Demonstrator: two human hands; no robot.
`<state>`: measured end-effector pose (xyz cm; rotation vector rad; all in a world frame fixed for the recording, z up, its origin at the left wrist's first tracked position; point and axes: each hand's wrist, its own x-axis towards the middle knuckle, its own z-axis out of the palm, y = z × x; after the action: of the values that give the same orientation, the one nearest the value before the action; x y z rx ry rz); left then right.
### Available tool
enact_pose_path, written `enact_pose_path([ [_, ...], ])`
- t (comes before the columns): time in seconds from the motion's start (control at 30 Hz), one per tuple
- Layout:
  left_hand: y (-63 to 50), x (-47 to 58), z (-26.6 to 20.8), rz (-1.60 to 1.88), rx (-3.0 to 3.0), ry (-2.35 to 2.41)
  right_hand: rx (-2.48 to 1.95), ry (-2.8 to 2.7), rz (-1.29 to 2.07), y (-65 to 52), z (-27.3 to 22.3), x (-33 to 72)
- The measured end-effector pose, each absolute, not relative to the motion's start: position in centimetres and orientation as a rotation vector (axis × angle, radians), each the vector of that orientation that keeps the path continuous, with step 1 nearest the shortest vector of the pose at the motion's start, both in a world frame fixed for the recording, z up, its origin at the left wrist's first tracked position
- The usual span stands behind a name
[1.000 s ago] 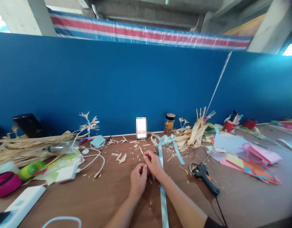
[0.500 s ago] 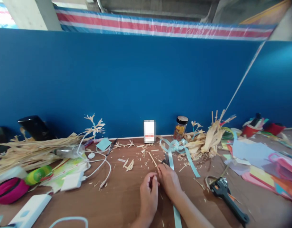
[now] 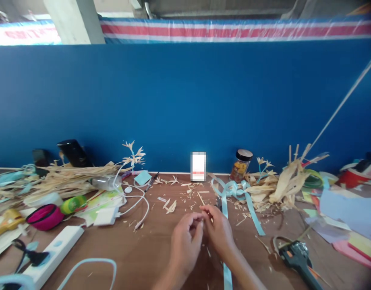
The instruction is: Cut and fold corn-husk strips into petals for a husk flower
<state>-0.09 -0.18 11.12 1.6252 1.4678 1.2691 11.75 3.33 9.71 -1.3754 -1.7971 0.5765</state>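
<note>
My right hand (image 3: 218, 231) is closed, its fingers pinched round the lower part of a thin pale stick (image 3: 200, 197) that points up and left. Close beside it my left hand (image 3: 187, 237) is curled, thumb and fingertips pressed together against the right fingertips. What the left fingers hold, if anything, is hidden. A light blue ribbon (image 3: 224, 207) runs under my right wrist and is looped farther back. Just behind the right hand lies a dark object (image 3: 219, 202), mostly covered.
Dried husks (image 3: 288, 185) and a lidded jar (image 3: 241, 165) are at the back right. A glue gun (image 3: 298, 257) lies right. On the left are a power strip (image 3: 56, 251), a pink pouch (image 3: 44, 217), white cables and a husk flower (image 3: 133, 155). Husk scraps litter the middle.
My left hand has risen and its fingertips now meet the right ones. Less of the stick shows above the right hand. The view has turned left.
</note>
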Motion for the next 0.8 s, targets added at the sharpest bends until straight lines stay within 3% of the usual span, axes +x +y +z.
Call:
enact_pose_path([
  [0.13, 1.9, -4.5, 12.1, 1.116, 1.901, 1.86, -1.282, -1.662, 0.709, 2.6, 12.1, 12.1],
  [0.3, 4.2, -8.2, 10.7, 0.635, 1.977, 2.339, -1.278, -1.675, 0.715, 1.9, 14.1, 13.8],
  [0.43, 5.3, -8.4, 9.3, 0.408, 2.009, 2.441, -1.286, -1.735, 0.687, 2.0, 14.3, 14.7],
  [0.8, 5.7, -8.5, 7.6, 0.342, 1.924, 2.425, -1.219, -1.995, 0.706, 2.2, 12.9, 13.3],
])
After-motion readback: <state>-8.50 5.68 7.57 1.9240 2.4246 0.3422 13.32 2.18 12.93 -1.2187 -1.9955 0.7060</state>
